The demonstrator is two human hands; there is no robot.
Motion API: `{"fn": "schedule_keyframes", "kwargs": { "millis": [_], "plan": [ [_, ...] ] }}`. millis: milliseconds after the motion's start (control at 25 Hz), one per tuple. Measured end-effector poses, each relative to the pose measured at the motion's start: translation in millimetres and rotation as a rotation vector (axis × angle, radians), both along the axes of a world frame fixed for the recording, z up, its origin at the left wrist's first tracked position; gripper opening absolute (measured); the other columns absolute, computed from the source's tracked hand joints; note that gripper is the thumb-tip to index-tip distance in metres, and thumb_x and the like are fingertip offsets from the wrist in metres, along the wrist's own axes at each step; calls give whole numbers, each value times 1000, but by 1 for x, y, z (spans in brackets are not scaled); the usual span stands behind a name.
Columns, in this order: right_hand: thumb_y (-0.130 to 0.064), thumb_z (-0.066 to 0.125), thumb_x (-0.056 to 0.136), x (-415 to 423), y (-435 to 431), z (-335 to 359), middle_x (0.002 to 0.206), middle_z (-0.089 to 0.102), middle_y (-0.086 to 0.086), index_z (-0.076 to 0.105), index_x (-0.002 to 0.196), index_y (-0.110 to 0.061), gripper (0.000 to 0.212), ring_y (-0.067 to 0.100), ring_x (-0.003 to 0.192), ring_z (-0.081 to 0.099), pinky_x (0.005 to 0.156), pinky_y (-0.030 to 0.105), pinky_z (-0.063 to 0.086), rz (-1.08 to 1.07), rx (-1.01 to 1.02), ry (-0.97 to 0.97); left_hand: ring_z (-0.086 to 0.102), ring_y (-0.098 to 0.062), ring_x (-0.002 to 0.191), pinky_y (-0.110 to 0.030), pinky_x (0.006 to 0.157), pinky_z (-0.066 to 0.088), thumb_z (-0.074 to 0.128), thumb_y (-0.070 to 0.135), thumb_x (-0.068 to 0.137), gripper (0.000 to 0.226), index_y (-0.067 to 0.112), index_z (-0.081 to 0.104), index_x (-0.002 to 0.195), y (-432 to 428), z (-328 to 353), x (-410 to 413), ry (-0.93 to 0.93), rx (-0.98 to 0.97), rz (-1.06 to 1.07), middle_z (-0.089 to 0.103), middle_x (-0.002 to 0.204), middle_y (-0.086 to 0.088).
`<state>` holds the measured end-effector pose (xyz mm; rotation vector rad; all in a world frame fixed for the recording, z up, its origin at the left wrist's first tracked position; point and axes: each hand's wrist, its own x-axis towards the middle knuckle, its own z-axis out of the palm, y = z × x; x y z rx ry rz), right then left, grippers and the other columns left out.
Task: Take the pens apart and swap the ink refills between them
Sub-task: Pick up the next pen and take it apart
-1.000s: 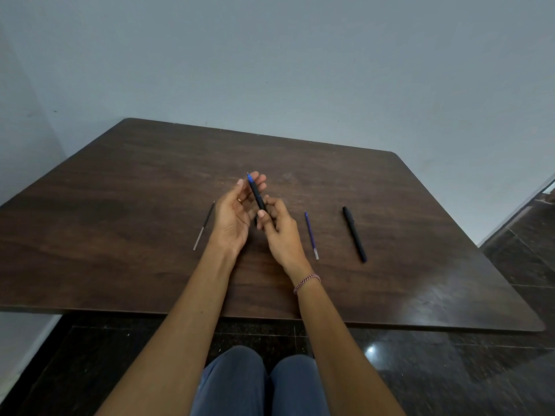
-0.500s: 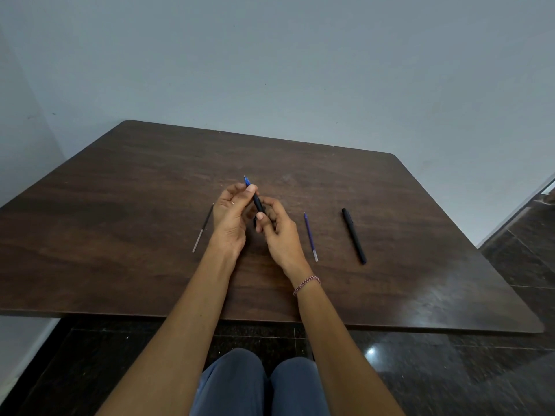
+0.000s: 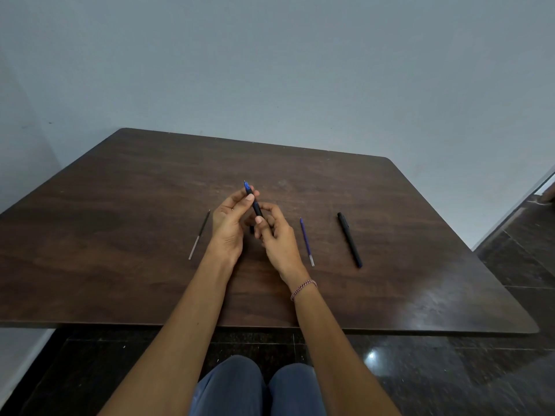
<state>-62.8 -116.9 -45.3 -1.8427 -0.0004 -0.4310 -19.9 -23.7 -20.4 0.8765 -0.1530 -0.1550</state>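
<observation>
Altogether two pens and two loose refills were in view. One pen (image 3: pixel 254 200), black with a blue tip pointing up and away, was held at the centre of the frame above the table (image 3: pixel 120 280): the left hand (image 3: pixel 229 223) pinched its upper part between thumb and fingertips, and the right hand (image 3: pixel 274 232) closed its fingers around the lower part, thumb pressed along the barrel. The second pen (image 3: pixel 350 240), all black, lay flat right of centre, well apart from the hands. Between it and the right hand lay a blue refill (image 3: pixel 307 241), its clear end toward the near edge. A second refill (image 3: pixel 199 234), dark with a clear near end, lay just left of the left hand. A thin braided bracelet (image 3: pixel 303 289) circled the right wrist. The table was dark brown wood-grain with rounded corners, glossy near the lower right. Behind it rose a plain pale grey-blue wall (image 3: pixel 300 70). Dark polished floor tiles (image 3: pixel 525 265) showed at the right and bottom, and knees in blue trousers (image 3: pixel 258 388) sat at the bottom centre.
</observation>
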Motion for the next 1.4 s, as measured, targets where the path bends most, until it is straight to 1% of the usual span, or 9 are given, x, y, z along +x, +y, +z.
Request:
{"fn": "schedule_keyframes", "kwargs": {
  "millis": [160, 320, 480, 640, 800, 920, 1120, 1280, 1400],
  "plan": [
    [-18, 46, 99, 1, 0, -1, 74, 58, 2, 51, 123, -23, 24, 2, 65, 50, 66, 22, 42, 14, 11, 2, 61, -12, 77, -20, 56, 50, 54, 5, 91, 12, 12, 61, 96, -2, -2, 1, -13, -18, 39, 63, 88, -2],
    [-15, 46, 99, 2, 0, -1, 77, 59, 0, 51, 122, -23, 24, 5, 67, 51, 69, 27, 42, 7, 51, -3, 66, -13, 96, -22, 69, 54, 43, 9, 96, 26, 10, 64, 110, 1, -5, 3, -52, -25, -77, 71, 104, -6],
    [-18, 46, 99, 2, 0, -2, 77, 58, 1, 51, 119, -27, 22, 5, 68, 51, 70, 29, 43, 11, 48, 1, 68, -10, 76, -22, 50, 50, 51, 4, 91, 18, 14, 63, 100, 0, -3, 1, -27, -1, -19, 73, 86, 0],
    [-20, 47, 99, 0, 1, -2, 74, 57, 2, 51, 116, -33, 22, 6, 66, 51, 68, 27, 43, 31, 12, -1, 59, -12, 78, -23, 60, 48, 61, 5, 84, 16, 17, 59, 94, -1, -2, 3, -14, -10, 55, 62, 86, 1],
    [-20, 46, 99, -1, 0, 2, 69, 58, -13, 51, 114, -37, 23, 3, 65, 50, 66, 23, 41, 24, 56, -8, 64, -9, 81, -23, 57, 49, 46, 19, 95, 23, 15, 66, 106, -1, -5, 3, -23, 8, -72, 67, 93, 0],
    [-23, 46, 100, -3, 1, 4, 67, 58, -16, 50, 107, -49, 27, 4, 67, 51, 65, 24, 41, 30, 51, -8, 64, -11, 95, -22, 68, 50, 44, 11, 95, 25, 13, 68, 101, -1, -6, 4, -29, 26, -70, 70, 100, -1],
    [-22, 45, 100, -2, 0, 3, 69, 54, -3, 51, 118, -34, 22, 8, 67, 50, 65, 27, 41, 20, 65, 5, 65, -9, 74, -21, 47, 47, 52, 6, 92, 15, 12, 65, 93, -2, -3, 3, -27, 20, -30, 71, 87, 4],
    [-20, 46, 99, -3, 0, 4, 66, 53, -7, 52, 117, -30, 21, 1, 62, 49, 63, 17, 42, 20, 6, -21, 59, -12, 70, -24, 58, 46, 60, 5, 86, 11, 16, 58, 86, -3, -3, 3, -11, 49, 60, 63, 78, 2],
    [-19, 46, 99, -2, 0, 3, 68, 53, -3, 51, 117, -32, 23, 2, 63, 49, 64, 20, 42, 13, 21, -4, 65, -10, 73, -23, 54, 50, 54, 15, 91, 9, 15, 62, 94, -1, -3, 4, -19, -7, 8, 70, 85, 1]
  ]
}}
